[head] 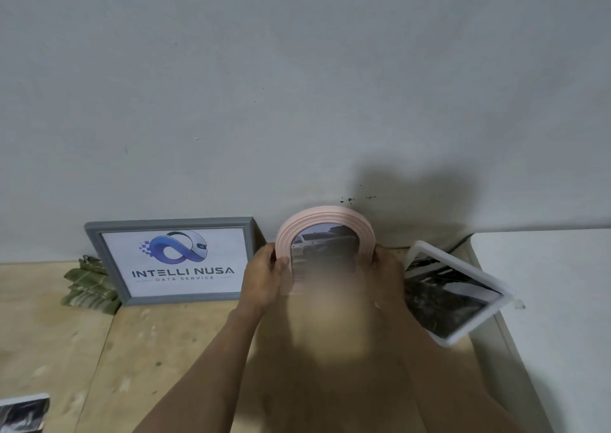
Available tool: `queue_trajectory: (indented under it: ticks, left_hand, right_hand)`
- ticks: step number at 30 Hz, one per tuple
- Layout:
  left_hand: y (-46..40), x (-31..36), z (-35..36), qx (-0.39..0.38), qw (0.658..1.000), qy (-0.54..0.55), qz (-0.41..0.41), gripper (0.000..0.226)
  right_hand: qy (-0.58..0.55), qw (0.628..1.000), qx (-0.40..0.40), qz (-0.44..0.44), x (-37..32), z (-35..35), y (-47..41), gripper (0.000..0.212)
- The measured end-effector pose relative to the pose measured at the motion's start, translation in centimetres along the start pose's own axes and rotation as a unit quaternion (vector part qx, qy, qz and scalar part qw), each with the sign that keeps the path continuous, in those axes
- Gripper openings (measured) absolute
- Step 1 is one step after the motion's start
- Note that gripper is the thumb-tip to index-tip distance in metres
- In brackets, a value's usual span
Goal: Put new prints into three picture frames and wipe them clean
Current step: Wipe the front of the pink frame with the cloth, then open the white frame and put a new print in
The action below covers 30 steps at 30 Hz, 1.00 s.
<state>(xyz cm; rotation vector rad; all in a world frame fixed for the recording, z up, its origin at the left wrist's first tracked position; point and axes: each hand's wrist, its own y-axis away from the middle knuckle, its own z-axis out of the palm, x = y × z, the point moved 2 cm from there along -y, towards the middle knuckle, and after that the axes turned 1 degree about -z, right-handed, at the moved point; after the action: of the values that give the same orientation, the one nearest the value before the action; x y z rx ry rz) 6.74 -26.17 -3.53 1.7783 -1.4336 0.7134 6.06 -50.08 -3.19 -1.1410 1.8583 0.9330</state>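
Observation:
A pink arched frame (325,218) with a car photo in it stands upright near the wall, held from both sides. My left hand (264,275) grips its left edge and my right hand (386,270) grips its right edge. The frame's lower half is blurred out. A grey frame (96,250) with an "Intelli Nusa" logo print leans on the wall to the left. A white frame (469,333) with a dark photo lies tilted to the right of my right hand.
A folded green cloth (87,288) sits behind the grey frame's left side. A loose photo print (23,412) lies at the bottom left corner. The wooden table (132,350) meets a white surface (545,300) on the right.

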Motion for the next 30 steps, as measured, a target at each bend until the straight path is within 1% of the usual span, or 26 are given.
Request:
queue_trajectory:
  ticks: [4, 9, 12, 17, 18, 21, 23, 25, 28, 29, 30]
  left_hand:
    - [-0.6, -0.1, 0.4, 0.003, 1.000, -0.002, 0.004, 0.015]
    - [-0.8, -0.1, 0.6, 0.004, 1.000, -0.010, 0.012, 0.017]
    - [-0.8, -0.1, 0.6, 0.000, 1.000, -0.015, 0.012, 0.018]
    - [-1.0, -0.2, 0.5, 0.002, 1.000, -0.016, 0.013, 0.021]
    - [-0.7, 0.0, 0.4, 0.007, 1.000, -0.020, 0.019, 0.022]
    - [0.9, 1.3, 0.4, 0.043, 0.997, -0.042, 0.046, 0.033]
    - [2.2, 1.9, 0.5, 0.083, 0.994, -0.056, 0.048, 0.045]
    - [3.8, 2.4, 0.2, 0.115, 0.990, -0.053, 0.062, 0.045]
    - [5.8, 3.3, -0.1, 0.089, 0.991, -0.036, 0.097, 0.039]
    - [6.4, 3.6, -0.2, 0.074, 0.991, -0.030, 0.104, 0.040]
    - [7.0, 4.1, -0.3, 0.059, 0.991, -0.021, 0.115, 0.041]
  right_hand:
    - [0.029, 1.000, 0.003, 0.008, 0.5, 0.4, -0.6, 0.009]
    - [0.053, 0.999, 0.003, -0.009, 0.6, 0.3, -0.9, 0.011]
    - [0.063, 0.998, 0.001, -0.013, 0.9, 0.5, -1.2, 0.016]
    - [0.022, 1.000, 0.000, 0.006, 0.6, 0.9, -0.5, 0.012]
    - [0.006, 1.000, 0.001, 0.010, 0.5, 0.9, 0.0, 0.017]
    - [-0.026, 1.000, 0.003, 0.012, 0.0, 0.6, 2.2, 0.040]
    - [-0.026, 1.000, 0.001, 0.004, -0.4, 0.1, 4.0, 0.040]
    - [-0.020, 1.000, 0.001, 0.009, -0.6, -0.5, 5.8, 0.043]
    - [-0.009, 0.999, 0.023, 0.033, -0.6, -1.7, 8.5, 0.066]
    - [-0.005, 0.999, 0.034, 0.035, -0.6, -2.1, 9.4, 0.069]
    - [-0.009, 0.998, 0.049, 0.037, -0.8, -2.7, 10.4, 0.066]
